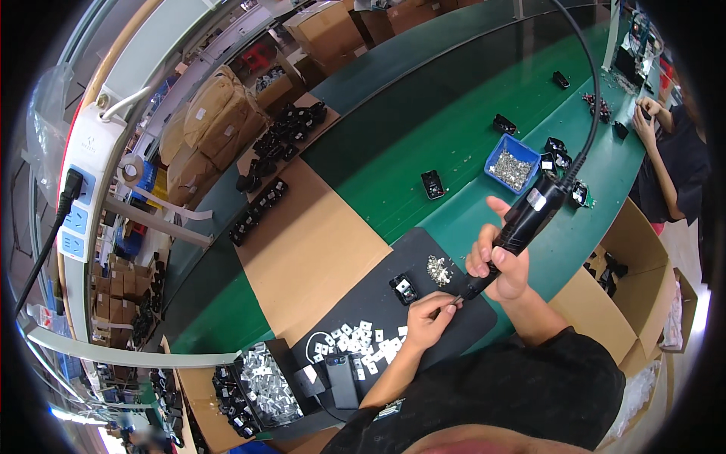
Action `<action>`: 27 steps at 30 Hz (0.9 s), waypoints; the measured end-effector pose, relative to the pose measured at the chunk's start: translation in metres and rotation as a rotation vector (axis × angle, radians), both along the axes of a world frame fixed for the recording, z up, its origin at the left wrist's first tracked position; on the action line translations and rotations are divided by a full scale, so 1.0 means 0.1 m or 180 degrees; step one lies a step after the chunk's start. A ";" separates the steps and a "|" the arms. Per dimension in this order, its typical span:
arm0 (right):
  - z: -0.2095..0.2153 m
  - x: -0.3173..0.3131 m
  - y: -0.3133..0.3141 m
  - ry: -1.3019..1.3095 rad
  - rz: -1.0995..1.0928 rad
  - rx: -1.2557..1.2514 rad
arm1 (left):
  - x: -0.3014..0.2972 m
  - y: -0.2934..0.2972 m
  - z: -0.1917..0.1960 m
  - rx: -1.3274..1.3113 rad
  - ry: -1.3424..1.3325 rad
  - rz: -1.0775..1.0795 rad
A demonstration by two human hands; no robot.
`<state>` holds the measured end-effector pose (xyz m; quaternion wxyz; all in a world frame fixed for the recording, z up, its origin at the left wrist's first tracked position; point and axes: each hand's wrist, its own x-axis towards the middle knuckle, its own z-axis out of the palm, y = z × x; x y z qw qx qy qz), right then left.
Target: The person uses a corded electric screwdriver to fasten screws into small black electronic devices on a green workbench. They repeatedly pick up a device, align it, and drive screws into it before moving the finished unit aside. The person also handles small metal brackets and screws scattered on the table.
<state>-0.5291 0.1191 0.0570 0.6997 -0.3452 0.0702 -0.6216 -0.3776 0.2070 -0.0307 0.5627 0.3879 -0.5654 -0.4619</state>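
Observation:
In my right hand (505,268) is a black electric screwdriver (528,216), its fingers wrapped round the body and its cable running up and away. The tool tilts down to the left, its tip reaching my left hand (429,321). The left thumb and fingers are pinched at that tip; any small piece between them is too small to make out. Just beyond the left hand, a small black housing (404,289) with a light part inside lies on the dark mat (414,246). Beside it is a little heap of screws (438,270). White square pieces (361,339) lie scattered left of my forearm.
A black box (291,371) of small metallic-looking pieces and a phone (342,384) are at the lower left. Beyond the mat lie a cardboard sheet (302,242) and a green belt (412,144). A blue bin (497,180) holds small metal parts. Another person's hands (646,121) work at right.

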 end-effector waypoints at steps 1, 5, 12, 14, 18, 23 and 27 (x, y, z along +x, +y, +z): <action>0.02 0.02 0.00 -0.0046 0.0055 0.0002 | 0.04 0.02 0.05 -0.0078 -0.0142 0.0027; 0.03 0.12 0.05 -0.0010 0.0193 -0.0005 | 0.11 0.14 0.11 -0.0147 -0.0416 0.0332; 0.08 0.26 0.12 0.0171 0.0180 -0.0138 | 0.17 0.23 0.13 0.0095 -0.0086 0.0429; 0.05 0.28 0.14 0.0164 0.0191 -0.0196 | 0.17 0.26 0.09 0.0042 -0.0001 0.0493; 0.02 0.30 0.14 -0.0184 0.0481 -0.0280 | 0.26 0.22 0.21 -0.0110 -0.0519 0.0416; 0.01 0.27 0.15 0.0086 0.0545 -0.0653 | 0.32 0.23 0.20 -0.0171 -0.0901 0.0351; -0.03 0.24 0.10 -0.0054 0.0810 -0.1008 | 0.31 0.29 0.22 0.0090 -0.0563 0.0395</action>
